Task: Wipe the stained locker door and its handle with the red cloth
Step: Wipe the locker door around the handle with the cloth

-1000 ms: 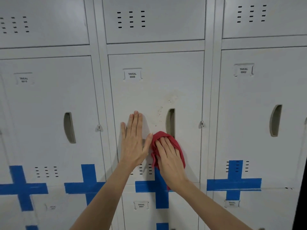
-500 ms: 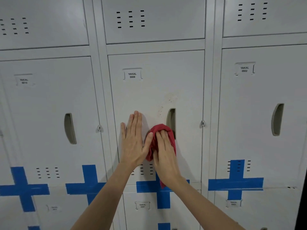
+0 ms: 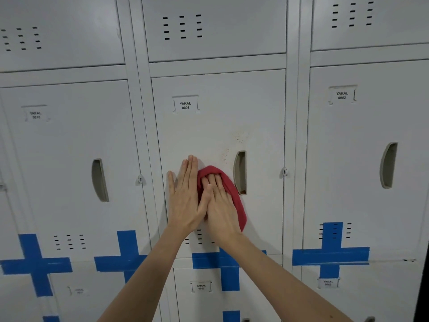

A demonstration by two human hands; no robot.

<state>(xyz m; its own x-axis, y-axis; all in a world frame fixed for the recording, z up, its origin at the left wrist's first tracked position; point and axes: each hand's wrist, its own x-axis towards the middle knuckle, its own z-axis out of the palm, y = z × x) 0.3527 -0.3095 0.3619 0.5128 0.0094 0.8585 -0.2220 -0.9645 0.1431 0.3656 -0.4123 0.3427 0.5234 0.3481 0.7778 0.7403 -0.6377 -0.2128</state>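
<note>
Red cloth (image 3: 234,201) flat under my right hand (image 3: 220,210), fingers (image 3: 214,180) together, pressing it on locker door (image 3: 218,126) just left of handle (image 3: 240,173). Left hand (image 3: 185,196) flat on door beside it, fingers straight, close together, thumb touching right hand. Brownish specks (image 3: 232,145) above cloth, maybe also in handle's lower end, hard to tell.

Locker door (image 3: 218,126) centre of the bank, between two neighbouring doors. Label (image 3: 185,105) upper left on the door. Handle (image 3: 240,172) recessed near its right edge; stains (image 3: 232,147) just above and left of the handle. Left hand (image 3: 185,196) flat on the door, left of the handle. Right hand (image 3: 220,205) beside it, thumbs touching, pressing the cloth (image 3: 234,196) against the door; cloth edge just beside the handle. Vent slots (image 3: 199,235) below the hands
</note>
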